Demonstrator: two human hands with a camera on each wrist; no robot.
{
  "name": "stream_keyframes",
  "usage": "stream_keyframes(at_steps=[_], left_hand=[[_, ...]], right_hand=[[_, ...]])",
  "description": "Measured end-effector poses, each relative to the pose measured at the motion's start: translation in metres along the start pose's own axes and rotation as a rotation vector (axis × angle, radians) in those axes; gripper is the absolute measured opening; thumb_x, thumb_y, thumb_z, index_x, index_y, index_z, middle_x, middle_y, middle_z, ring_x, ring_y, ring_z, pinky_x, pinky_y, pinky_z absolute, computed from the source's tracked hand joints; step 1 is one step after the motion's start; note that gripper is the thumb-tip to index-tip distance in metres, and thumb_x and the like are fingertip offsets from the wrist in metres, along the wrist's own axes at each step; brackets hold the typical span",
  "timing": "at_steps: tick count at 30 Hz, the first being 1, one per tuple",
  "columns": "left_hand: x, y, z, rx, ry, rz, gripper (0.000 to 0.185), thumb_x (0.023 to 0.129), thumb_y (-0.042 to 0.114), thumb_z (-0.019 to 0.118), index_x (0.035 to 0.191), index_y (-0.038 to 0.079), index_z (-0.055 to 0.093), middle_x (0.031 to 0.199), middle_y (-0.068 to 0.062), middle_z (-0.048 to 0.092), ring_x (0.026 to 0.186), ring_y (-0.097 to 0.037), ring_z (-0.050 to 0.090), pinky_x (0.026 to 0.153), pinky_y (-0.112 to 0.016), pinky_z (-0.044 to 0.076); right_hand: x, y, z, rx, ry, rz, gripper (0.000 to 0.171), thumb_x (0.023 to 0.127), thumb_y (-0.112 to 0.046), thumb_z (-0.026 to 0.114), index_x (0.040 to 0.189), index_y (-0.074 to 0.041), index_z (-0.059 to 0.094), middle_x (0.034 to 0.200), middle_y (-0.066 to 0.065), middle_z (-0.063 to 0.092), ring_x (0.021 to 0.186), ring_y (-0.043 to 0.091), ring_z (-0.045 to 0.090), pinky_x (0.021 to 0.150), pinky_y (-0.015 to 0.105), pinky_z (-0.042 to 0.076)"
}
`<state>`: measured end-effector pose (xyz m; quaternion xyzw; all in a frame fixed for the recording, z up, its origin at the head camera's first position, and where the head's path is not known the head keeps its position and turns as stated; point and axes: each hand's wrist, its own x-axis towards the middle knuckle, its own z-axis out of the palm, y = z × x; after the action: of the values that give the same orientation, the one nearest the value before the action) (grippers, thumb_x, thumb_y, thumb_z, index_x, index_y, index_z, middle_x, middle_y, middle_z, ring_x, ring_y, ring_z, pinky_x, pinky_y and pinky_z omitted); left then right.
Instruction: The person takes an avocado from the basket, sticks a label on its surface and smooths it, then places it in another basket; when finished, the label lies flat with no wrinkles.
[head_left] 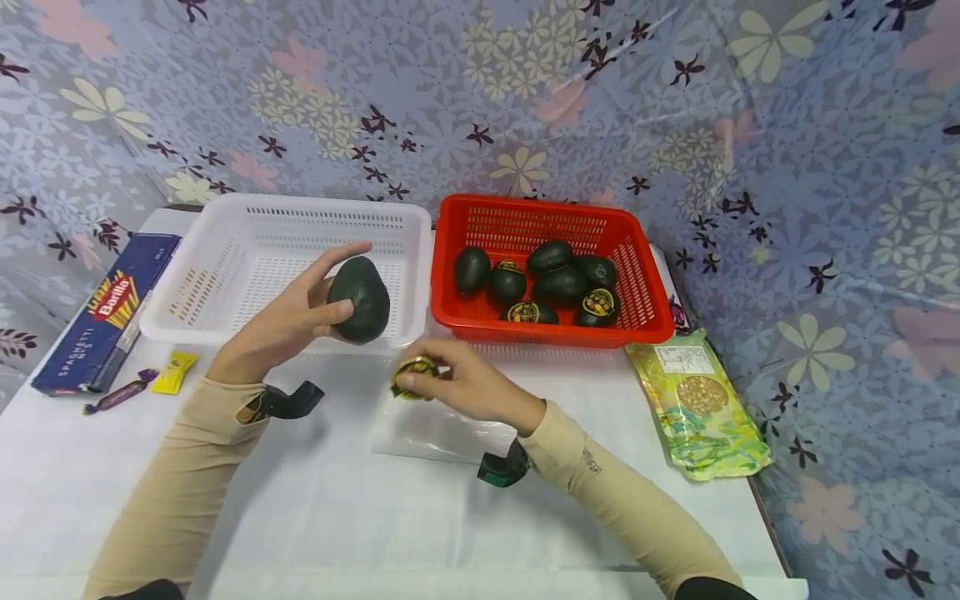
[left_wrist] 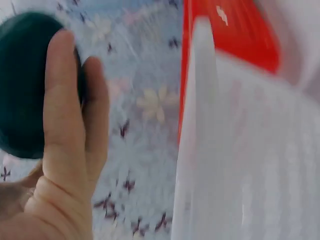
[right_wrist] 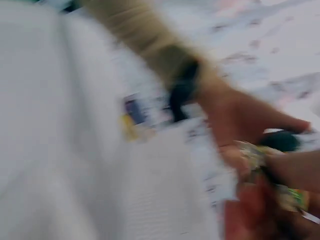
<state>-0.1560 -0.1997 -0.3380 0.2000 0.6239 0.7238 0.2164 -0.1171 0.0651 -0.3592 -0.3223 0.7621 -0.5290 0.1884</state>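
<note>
In the head view my left hand (head_left: 296,317) grips a dark green avocado (head_left: 362,300) over the front of the white basket (head_left: 225,337). The left wrist view shows the same avocado (left_wrist: 22,85) between fingers and thumb, with no label on the visible side. My right hand (head_left: 472,379) pinches a crumpled black-and-yellow label (head_left: 415,377), just in front of the baskets. Below that hand, a clear plastic bag (head_left: 442,437) lies flat on the table. Motion blurs the right wrist view, where the crumpled label (right_wrist: 252,155) shows among the fingers.
A red basket (head_left: 555,335) with several avocados, some labelled, stands right of the white one. At left lie a spaghetti box (head_left: 105,317), a purple-wrapped candy (head_left: 120,393) and a yellow packet (head_left: 174,372). A green-yellow bag (head_left: 701,408) lies at right, by the floral curtain (head_left: 847,250).
</note>
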Motion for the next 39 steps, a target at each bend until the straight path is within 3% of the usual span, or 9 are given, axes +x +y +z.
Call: stream_keyframes(at_steps=[3, 6, 11, 16, 22, 27, 30, 34, 39], left_hand=[[0.002, -0.003, 0.016, 0.007, -0.045, 0.038, 0.093, 0.086, 0.001, 0.076, 0.159, 0.022, 0.021, 0.134, -0.003, 0.06, 0.118, -0.014, 0.064, 0.092, -0.029, 0.058], [0.004, 0.0, 0.036, 0.151, -0.039, 0.033, 0.101, 0.079, -0.002, 0.081, 0.158, 0.025, 0.023, 0.147, -0.004, 0.048, 0.127, -0.018, 0.057, 0.094, -0.03, 0.058], [0.005, 0.008, 0.067, 0.391, -0.017, 0.066, 0.103, 0.075, 0.009, 0.086, 0.155, 0.033, 0.026, 0.152, -0.001, 0.041, 0.127, -0.023, 0.054, 0.091, -0.039, 0.059], [0.001, 0.015, 0.083, 0.474, 0.009, 0.115, 0.104, 0.075, 0.015, 0.089, 0.155, 0.038, 0.026, 0.148, 0.003, 0.046, 0.123, -0.022, 0.058, 0.086, -0.045, 0.057], [-0.001, 0.016, 0.092, 0.469, 0.053, 0.178, 0.105, 0.073, 0.012, 0.09, 0.153, 0.041, 0.027, 0.146, 0.004, 0.047, 0.12, -0.019, 0.061, 0.086, -0.044, 0.059], [-0.003, 0.016, 0.098, 0.492, 0.091, 0.186, 0.104, 0.074, 0.014, 0.089, 0.152, 0.042, 0.027, 0.141, 0.006, 0.052, 0.114, -0.016, 0.062, 0.084, -0.041, 0.059], [-0.002, 0.016, 0.101, 0.502, 0.086, 0.205, 0.103, 0.076, 0.013, 0.088, 0.153, 0.04, 0.025, 0.138, 0.005, 0.054, 0.113, -0.014, 0.063, 0.09, -0.037, 0.058], [-0.001, 0.016, 0.106, 0.475, 0.062, 0.224, 0.102, 0.079, 0.013, 0.086, 0.154, 0.038, 0.023, 0.139, 0.003, 0.052, 0.117, -0.012, 0.06, 0.099, -0.032, 0.055], [-0.002, 0.011, 0.11, 0.378, 0.046, 0.251, 0.08, 0.089, 0.039, 0.076, 0.151, 0.03, 0.026, 0.132, -0.005, 0.052, 0.11, -0.021, 0.06, 0.089, -0.032, 0.058]], right_hand=[[-0.003, -0.021, -0.018, 0.176, 0.199, -0.031, 0.014, 0.096, -0.007, 0.066, 0.109, -0.003, 0.066, 0.095, 0.008, 0.069, 0.079, 0.015, 0.062, 0.068, 0.028, 0.058], [-0.008, -0.041, -0.029, 0.24, 0.324, -0.078, 0.014, 0.096, -0.008, 0.064, 0.108, -0.002, 0.064, 0.094, 0.004, 0.068, 0.078, 0.018, 0.061, 0.062, 0.029, 0.056], [-0.016, -0.057, -0.029, 0.14, 0.39, -0.17, 0.013, 0.092, -0.002, 0.066, 0.105, 0.0, 0.067, 0.093, 0.011, 0.068, 0.074, 0.019, 0.062, 0.06, 0.032, 0.058], [-0.019, -0.063, -0.022, 0.05, 0.443, -0.241, 0.014, 0.089, 0.003, 0.068, 0.103, 0.002, 0.068, 0.089, 0.018, 0.07, 0.069, 0.016, 0.063, 0.06, 0.032, 0.059], [-0.018, -0.063, -0.02, -0.066, 0.508, -0.306, 0.017, 0.086, 0.002, 0.073, 0.102, 0.001, 0.069, 0.087, 0.014, 0.073, 0.072, 0.013, 0.063, 0.06, 0.026, 0.057], [-0.019, -0.064, -0.019, -0.108, 0.533, -0.338, 0.023, 0.08, 0.002, 0.081, 0.1, 0.001, 0.068, 0.09, 0.013, 0.074, 0.079, 0.015, 0.068, 0.065, 0.028, 0.061], [-0.019, -0.065, -0.018, -0.111, 0.538, -0.343, 0.026, 0.079, 0.001, 0.082, 0.1, 0.0, 0.067, 0.091, 0.013, 0.074, 0.082, 0.016, 0.07, 0.067, 0.029, 0.062], [-0.021, -0.064, -0.017, -0.112, 0.555, -0.302, 0.036, 0.078, -0.002, 0.083, 0.107, -0.001, 0.063, 0.083, 0.009, 0.069, 0.074, 0.013, 0.063, 0.06, 0.025, 0.057], [-0.023, -0.064, -0.017, -0.025, 0.54, -0.225, 0.041, 0.076, 0.0, 0.083, 0.104, -0.002, 0.054, 0.075, 0.006, 0.055, 0.068, 0.013, 0.05, 0.055, 0.023, 0.044]])
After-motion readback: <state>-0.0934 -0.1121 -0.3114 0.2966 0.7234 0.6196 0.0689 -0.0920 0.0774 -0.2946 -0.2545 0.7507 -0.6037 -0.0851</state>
